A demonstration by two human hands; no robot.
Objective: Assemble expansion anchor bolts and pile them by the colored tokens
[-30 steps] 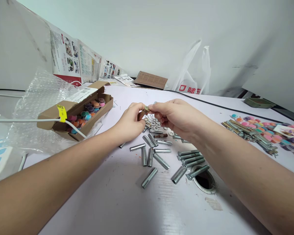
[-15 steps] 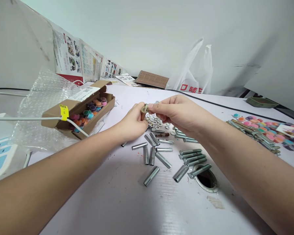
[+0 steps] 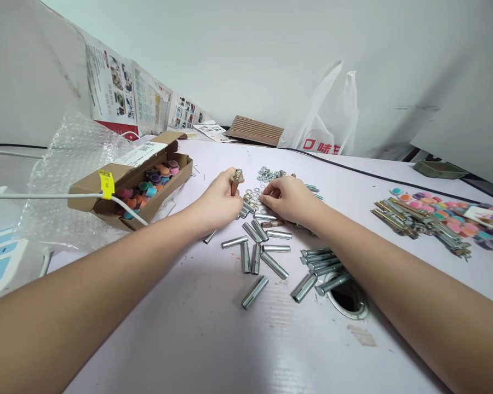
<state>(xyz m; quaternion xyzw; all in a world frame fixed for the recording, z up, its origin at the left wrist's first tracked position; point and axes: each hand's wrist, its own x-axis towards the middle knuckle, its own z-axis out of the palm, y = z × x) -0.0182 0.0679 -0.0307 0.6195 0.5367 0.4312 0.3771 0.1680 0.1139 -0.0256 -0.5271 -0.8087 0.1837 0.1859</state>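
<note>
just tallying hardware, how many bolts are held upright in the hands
1: the brownish bolt in the left hand. The right hand, down by the washers, may hide another from view.

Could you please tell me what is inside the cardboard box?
The box holds small round pieces in pink, orange, purple and blue. They hide most of its floor, so whatever lies beneath them cannot be seen.

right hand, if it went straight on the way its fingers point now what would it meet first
The right hand would probably meet the loose metal washers first, before the left hand. Depth is unclear; it may be touching one now.
</note>
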